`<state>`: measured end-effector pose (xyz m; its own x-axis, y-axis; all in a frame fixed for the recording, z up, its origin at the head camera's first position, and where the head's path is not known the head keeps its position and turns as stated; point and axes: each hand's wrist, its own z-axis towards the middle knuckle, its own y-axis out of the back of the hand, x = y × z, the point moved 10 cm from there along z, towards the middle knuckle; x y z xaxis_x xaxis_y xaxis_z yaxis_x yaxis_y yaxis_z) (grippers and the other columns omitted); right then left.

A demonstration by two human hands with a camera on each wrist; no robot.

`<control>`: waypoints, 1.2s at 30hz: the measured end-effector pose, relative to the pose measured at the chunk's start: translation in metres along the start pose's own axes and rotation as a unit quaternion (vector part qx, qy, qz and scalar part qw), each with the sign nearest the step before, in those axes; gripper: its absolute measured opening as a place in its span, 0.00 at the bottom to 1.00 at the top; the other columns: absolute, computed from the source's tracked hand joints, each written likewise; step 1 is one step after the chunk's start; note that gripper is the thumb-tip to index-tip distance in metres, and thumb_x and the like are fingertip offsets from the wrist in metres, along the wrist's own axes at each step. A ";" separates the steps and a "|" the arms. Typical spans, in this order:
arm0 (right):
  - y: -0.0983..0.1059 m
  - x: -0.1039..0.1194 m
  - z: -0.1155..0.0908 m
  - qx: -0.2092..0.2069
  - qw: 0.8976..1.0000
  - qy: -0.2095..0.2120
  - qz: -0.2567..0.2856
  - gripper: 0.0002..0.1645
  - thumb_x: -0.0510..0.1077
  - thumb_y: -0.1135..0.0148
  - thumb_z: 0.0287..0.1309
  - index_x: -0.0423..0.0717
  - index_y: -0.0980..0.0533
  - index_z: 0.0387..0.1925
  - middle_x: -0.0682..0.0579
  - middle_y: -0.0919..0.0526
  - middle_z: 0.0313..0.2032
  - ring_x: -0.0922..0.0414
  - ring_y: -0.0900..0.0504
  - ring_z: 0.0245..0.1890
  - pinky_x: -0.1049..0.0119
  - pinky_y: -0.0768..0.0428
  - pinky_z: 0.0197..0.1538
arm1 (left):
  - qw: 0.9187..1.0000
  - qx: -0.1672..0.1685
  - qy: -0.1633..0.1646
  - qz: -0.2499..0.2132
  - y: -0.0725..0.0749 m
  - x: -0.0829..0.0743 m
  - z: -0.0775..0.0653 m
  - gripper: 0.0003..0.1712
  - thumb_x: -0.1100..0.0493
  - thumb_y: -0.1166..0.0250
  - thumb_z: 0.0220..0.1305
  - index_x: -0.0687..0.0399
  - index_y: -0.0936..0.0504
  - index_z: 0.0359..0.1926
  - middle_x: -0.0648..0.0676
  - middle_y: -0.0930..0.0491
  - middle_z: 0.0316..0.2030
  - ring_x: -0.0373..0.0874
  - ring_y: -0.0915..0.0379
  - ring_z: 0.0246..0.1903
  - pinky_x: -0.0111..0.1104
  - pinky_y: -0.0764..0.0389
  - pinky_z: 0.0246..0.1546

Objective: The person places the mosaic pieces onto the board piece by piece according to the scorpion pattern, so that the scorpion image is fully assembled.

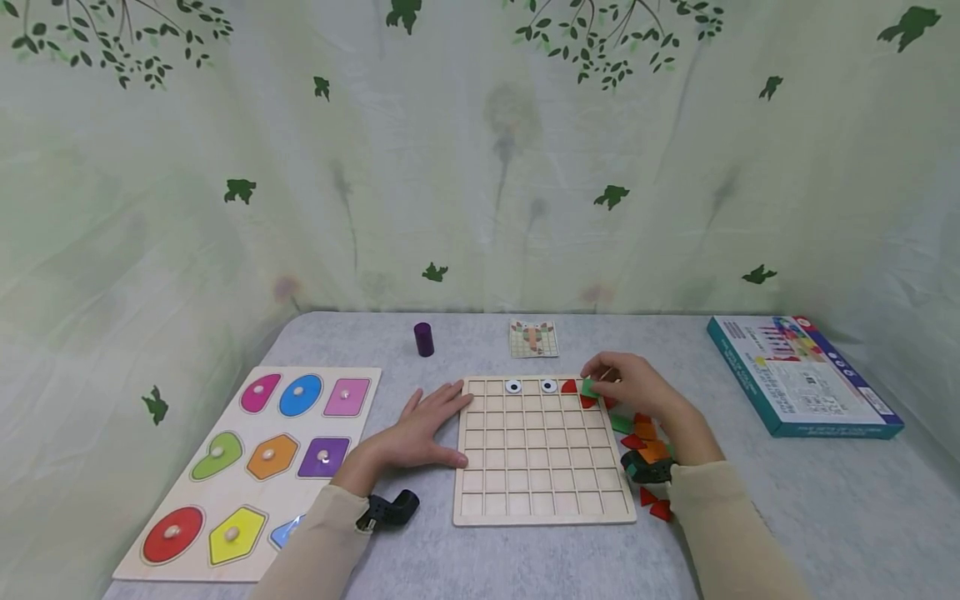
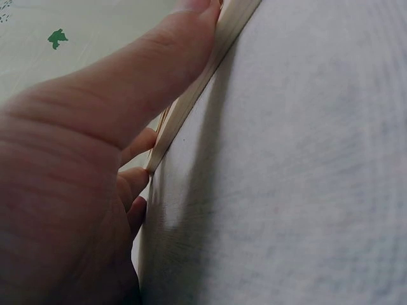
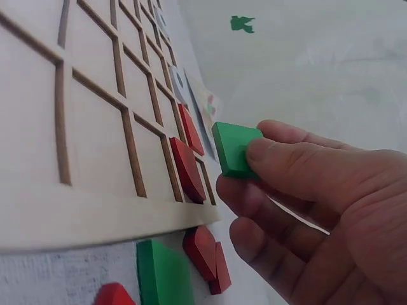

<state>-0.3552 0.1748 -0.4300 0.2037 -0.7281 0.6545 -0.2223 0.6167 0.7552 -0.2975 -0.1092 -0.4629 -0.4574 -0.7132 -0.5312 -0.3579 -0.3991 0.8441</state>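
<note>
A wooden grid board [image 1: 510, 481] lies flat in front of me. My left hand [image 1: 420, 431] rests along its left edge, thumb and fingertips on the rim and the fingers fairly straight. Between the thumb and fingers of my right hand [image 1: 637, 385] is a green square tile [image 3: 236, 149], pinched just above the board's far right corner. Two round eye pieces [image 1: 513, 387] sit in the top row. To their right, red pieces [image 1: 569, 387] lie on the board near the corner; one stands tilted in the right wrist view.
Loose red, orange and green pieces [image 1: 654, 451] lie beside the board's right edge, partly under my right wrist. A picture card [image 1: 534, 339] and a dark purple cylinder [image 1: 423, 339] stand behind. A shape puzzle [image 1: 217, 492] is at left, a teal-edged box [image 1: 817, 375] at right.
</note>
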 end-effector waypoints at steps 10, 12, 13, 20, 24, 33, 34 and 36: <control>-0.014 0.016 0.001 0.014 0.999 0.030 0.026 0.08 0.38 0.37 0.65 0.49 0.18 0.44 0.48 0.18 0.42 0.54 0.20 0.39 0.65 0.18 0.37 | 1.000 0.003 0.000 0.005 -0.001 0.001 0.000 0.58 0.37 0.27 0.54 0.51 0.44 0.78 0.57 0.55 0.80 0.57 0.62 0.80 0.61 0.70 0.76; -0.015 0.020 0.001 0.013 0.999 0.045 0.026 0.08 0.37 0.37 0.65 0.49 0.18 0.43 0.48 0.18 0.42 0.54 0.20 0.39 0.64 0.19 0.39 | 1.000 0.004 0.004 0.006 -0.001 0.002 0.000 0.58 0.37 0.27 0.54 0.50 0.44 0.78 0.56 0.56 0.80 0.56 0.63 0.80 0.60 0.70 0.76; -0.016 0.021 0.001 0.012 0.998 0.053 0.025 0.07 0.37 0.37 0.65 0.49 0.18 0.43 0.49 0.17 0.41 0.55 0.20 0.38 0.64 0.19 0.40 | 1.000 0.005 0.005 0.006 -0.001 0.001 0.000 0.58 0.37 0.27 0.54 0.50 0.45 0.78 0.55 0.56 0.81 0.56 0.63 0.80 0.60 0.70 0.76; -0.023 0.021 0.004 0.013 0.998 0.064 0.018 0.05 0.39 0.36 0.64 0.50 0.18 0.41 0.53 0.16 0.37 0.58 0.21 0.36 0.66 0.20 0.40 | 1.000 0.004 0.003 0.001 0.000 0.000 -0.001 0.58 0.37 0.27 0.54 0.50 0.44 0.78 0.56 0.56 0.80 0.56 0.63 0.80 0.60 0.70 0.76; -0.026 0.017 0.005 0.015 0.998 0.058 0.011 0.05 0.40 0.35 0.64 0.52 0.18 0.41 0.54 0.16 0.36 0.58 0.22 0.36 0.65 0.21 0.43 | 1.000 0.002 0.000 0.000 0.000 0.000 -0.001 0.58 0.37 0.27 0.54 0.51 0.44 0.78 0.57 0.56 0.80 0.57 0.62 0.80 0.61 0.70 0.76; -0.032 0.013 0.005 0.030 0.999 0.044 0.007 0.06 0.41 0.34 0.64 0.53 0.18 0.42 0.53 0.17 0.39 0.57 0.25 0.34 0.66 0.24 0.39 | 1.000 0.006 0.002 0.003 0.000 0.001 -0.001 0.58 0.37 0.27 0.54 0.50 0.45 0.78 0.56 0.57 0.81 0.56 0.63 0.80 0.60 0.70 0.76; -0.032 0.013 0.005 0.034 0.998 0.045 0.007 0.06 0.41 0.34 0.64 0.52 0.18 0.42 0.53 0.18 0.40 0.56 0.25 0.34 0.66 0.24 0.38 | 1.000 0.005 0.001 0.002 0.000 0.001 -0.001 0.58 0.37 0.27 0.54 0.51 0.45 0.78 0.56 0.56 0.81 0.57 0.63 0.80 0.61 0.70 0.76; -0.033 0.012 0.004 0.035 0.999 0.040 0.006 0.07 0.41 0.34 0.63 0.52 0.18 0.43 0.52 0.18 0.40 0.56 0.25 0.35 0.66 0.23 0.39 | 1.000 0.005 0.001 0.001 0.000 0.001 -0.001 0.58 0.37 0.27 0.54 0.51 0.45 0.78 0.56 0.56 0.81 0.57 0.63 0.80 0.61 0.70 0.76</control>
<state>-0.3497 0.1443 -0.4466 0.2750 -0.6927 0.6668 -0.2916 0.6007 0.7444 -0.2968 -0.1106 -0.4628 -0.4569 -0.7153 -0.5288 -0.3653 -0.3912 0.8447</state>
